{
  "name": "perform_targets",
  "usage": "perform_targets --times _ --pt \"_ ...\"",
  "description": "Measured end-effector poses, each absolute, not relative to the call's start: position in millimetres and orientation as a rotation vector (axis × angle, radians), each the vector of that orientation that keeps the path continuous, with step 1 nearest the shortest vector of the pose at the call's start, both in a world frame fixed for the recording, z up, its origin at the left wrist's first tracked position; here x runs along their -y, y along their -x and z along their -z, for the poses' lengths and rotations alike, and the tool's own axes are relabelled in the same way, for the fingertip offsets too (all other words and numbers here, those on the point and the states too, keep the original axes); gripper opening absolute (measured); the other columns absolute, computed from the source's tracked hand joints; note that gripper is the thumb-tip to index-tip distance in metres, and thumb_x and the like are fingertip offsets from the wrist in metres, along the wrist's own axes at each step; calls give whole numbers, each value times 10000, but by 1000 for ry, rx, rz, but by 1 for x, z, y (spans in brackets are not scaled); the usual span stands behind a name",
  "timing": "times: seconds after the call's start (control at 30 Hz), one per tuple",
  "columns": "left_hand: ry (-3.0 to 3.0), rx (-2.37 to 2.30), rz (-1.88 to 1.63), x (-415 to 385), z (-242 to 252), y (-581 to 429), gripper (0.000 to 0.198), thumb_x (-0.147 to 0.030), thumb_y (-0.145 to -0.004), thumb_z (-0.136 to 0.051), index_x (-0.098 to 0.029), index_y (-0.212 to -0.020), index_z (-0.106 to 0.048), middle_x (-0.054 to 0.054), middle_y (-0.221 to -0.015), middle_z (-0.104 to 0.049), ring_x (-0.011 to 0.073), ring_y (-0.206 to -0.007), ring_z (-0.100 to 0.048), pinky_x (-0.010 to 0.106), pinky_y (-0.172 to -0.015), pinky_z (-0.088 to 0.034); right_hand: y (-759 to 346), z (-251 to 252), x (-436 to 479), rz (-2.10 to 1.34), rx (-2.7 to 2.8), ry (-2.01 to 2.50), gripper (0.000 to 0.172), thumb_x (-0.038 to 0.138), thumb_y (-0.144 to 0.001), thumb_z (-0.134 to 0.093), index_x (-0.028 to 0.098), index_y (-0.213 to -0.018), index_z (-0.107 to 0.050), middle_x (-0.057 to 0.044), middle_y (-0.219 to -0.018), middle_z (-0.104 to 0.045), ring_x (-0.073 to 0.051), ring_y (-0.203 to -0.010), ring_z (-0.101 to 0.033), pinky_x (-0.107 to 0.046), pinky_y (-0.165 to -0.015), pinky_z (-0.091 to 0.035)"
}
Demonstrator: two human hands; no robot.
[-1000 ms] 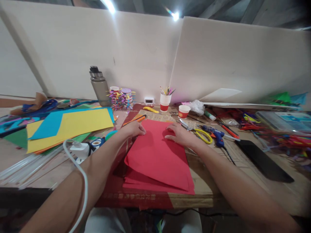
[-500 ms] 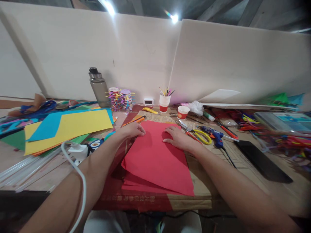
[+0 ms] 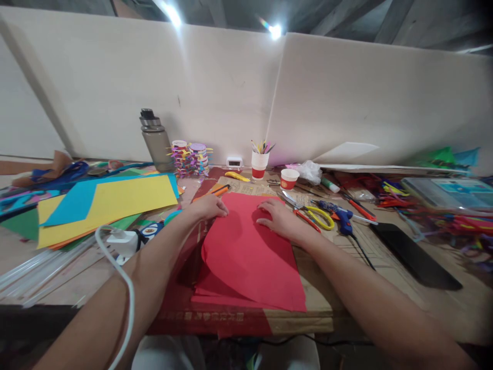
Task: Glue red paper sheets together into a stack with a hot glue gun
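A stack of red paper sheets (image 3: 250,257) lies on cardboard (image 3: 316,303) in front of me. The top sheet bulges upward along its left side. My left hand (image 3: 210,206) presses on the far left corner of the top sheet, with its fingers curled down onto the paper. Flat on the far right part of the same sheet rests my right hand (image 3: 277,218), fingers stretched out. Both forearms reach in from the near edge.
Yellow-handled scissors (image 3: 316,215) and a blue glue gun (image 3: 339,216) lie right of the paper. A black flat object (image 3: 412,253) sits further right. Yellow and blue sheets (image 3: 111,200), a grey bottle (image 3: 154,141), paper cups (image 3: 260,164) and a white cable (image 3: 119,262) stand left and behind.
The top red sheet's left side has curved upward more, and its near left corner has drawn inward. Both hands stay at the sheet's far edge, the right one slightly nearer the middle.
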State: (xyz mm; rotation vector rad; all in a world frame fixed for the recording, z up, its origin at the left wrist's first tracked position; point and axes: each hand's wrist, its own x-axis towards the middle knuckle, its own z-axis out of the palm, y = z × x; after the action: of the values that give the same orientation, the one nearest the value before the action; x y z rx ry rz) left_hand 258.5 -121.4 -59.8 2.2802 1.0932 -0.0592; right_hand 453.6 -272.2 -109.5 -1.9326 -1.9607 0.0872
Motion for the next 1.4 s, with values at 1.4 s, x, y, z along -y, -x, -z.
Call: perform_targets --times 1.4 --pt "-2068 -1086 -84 121 67 -260 95 -146 -634 -619 -175 -550 -653 -53 -447 -539 82 -417 -450 198 -448 -334 -471 86 282 -528 2177 1876 669 509 -572 -804 196 -1115 -568 -98 -1173 -526 -260 -1104 -485 -369 -947 -404"
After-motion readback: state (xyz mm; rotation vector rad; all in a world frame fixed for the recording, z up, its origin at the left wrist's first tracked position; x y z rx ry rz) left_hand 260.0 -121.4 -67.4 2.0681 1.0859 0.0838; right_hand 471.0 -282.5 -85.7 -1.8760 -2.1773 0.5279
